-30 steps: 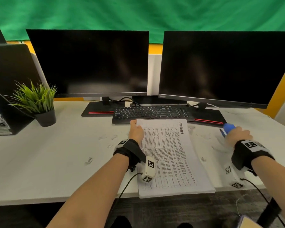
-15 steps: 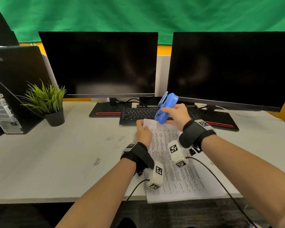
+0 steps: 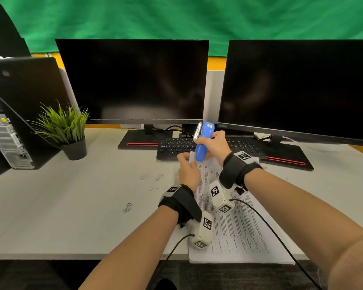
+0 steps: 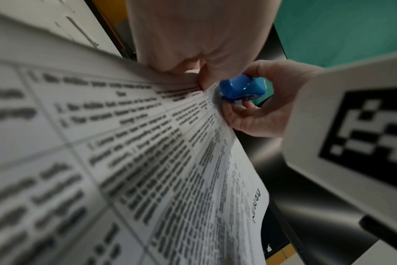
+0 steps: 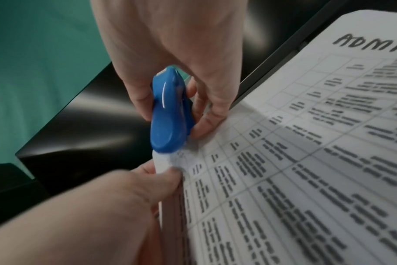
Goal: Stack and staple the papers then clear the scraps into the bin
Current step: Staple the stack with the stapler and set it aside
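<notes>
A stack of printed papers (image 3: 231, 222) lies on the white desk (image 3: 71, 216) in front of the keyboard. My left hand (image 3: 187, 166) pinches the stack's far left corner (image 5: 168, 162) and lifts it off the desk. My right hand (image 3: 213, 144) grips a blue stapler (image 3: 202, 143), held nearly upright with its lower end at that lifted corner. In the right wrist view the stapler (image 5: 168, 114) touches the corner. In the left wrist view the stapler (image 4: 243, 87) sits right beside my left fingertips (image 4: 203, 78). Small paper scraps (image 3: 149, 181) lie left of the stack.
A black keyboard (image 3: 176, 146) sits just behind the papers, with two dark monitors (image 3: 134, 80) behind it. A potted plant (image 3: 69, 130) and a computer tower (image 3: 6, 130) stand at the left. No bin is in view.
My right hand has carried the blue stapler from the desk's right side over to the stack's far left corner and turned it nearly upright. My left hand has lifted that corner.
</notes>
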`<move>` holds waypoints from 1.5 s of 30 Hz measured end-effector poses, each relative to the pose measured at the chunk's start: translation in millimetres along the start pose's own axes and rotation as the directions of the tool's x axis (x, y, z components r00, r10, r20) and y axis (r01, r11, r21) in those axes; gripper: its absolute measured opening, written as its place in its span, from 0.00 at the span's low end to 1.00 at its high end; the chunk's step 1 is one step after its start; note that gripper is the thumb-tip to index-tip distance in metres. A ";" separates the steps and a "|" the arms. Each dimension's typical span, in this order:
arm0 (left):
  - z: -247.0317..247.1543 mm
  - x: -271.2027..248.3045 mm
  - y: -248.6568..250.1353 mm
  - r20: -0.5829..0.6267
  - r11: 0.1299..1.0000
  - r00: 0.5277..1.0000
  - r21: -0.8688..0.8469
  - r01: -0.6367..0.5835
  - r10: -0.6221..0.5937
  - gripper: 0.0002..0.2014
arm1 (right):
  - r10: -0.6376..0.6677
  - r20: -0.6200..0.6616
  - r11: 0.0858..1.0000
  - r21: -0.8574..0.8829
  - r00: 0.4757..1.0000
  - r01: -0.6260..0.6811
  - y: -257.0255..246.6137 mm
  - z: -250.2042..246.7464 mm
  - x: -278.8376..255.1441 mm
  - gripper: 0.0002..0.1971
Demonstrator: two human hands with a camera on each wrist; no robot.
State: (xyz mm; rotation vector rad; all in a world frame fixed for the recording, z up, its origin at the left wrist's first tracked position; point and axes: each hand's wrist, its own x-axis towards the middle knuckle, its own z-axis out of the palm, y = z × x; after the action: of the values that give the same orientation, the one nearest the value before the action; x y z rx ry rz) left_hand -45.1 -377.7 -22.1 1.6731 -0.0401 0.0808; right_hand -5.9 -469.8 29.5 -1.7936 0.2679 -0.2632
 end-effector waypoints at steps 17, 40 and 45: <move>-4.0 8.7 -4.2 0.013 0.999 1.000 -0.036 0.015 -0.015 0.10 | -0.162 -0.037 0.968 -0.202 0.986 0.151 2.9 32.7 19.2 0.20; -29.4 21.1 7.5 0.213 0.997 0.975 -0.024 0.071 -0.064 0.20 | -0.350 -0.043 0.916 -0.224 0.936 0.333 15.3 46.5 35.1 0.23; -31.6 28.2 10.5 0.204 0.998 0.977 0.030 0.056 -0.061 0.18 | -0.353 -0.084 0.917 -0.228 0.932 0.327 10.1 49.6 37.4 0.20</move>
State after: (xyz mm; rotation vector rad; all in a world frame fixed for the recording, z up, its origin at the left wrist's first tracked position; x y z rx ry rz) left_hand -18.7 -346.8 -6.3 1.7004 -0.1457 -0.1367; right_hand 44.8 -438.5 9.5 -2.0343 0.0675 -0.6158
